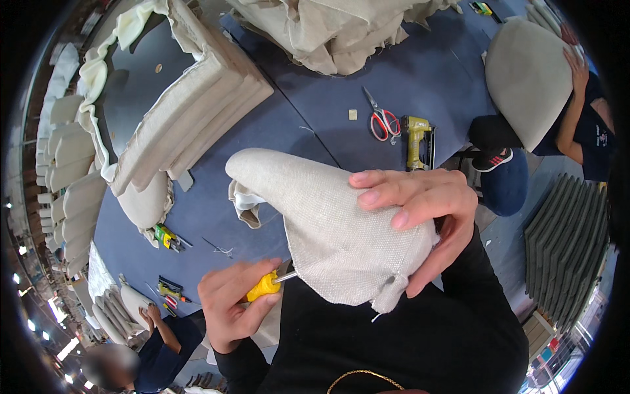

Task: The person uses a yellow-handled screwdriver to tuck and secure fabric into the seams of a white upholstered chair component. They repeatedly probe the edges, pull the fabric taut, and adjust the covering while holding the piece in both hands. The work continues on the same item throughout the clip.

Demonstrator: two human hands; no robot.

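Observation:
My right hand (420,217) grips a beige fabric-covered upholstery piece (335,223), fingers over its top and thumb beneath. The piece is curved, with a narrow end pointing to the far left and loose cloth with a frayed thread at its near corner. In my left hand (236,299) is a screwdriver-like tool with a yellow handle (264,287). Its metal shaft points right and meets the lower left edge of the cloth; the tip is hard to make out there. White padding (248,200) shows under the narrow end.
On the blue table (289,131) lie red-handled scissors (382,121) and a yellow staple gun (419,141). Stacked beige panels (197,111) stand at the far left, a cloth heap (335,33) at the back. Co-workers sit at right and lower left. Grey panels (567,249) are stacked at right.

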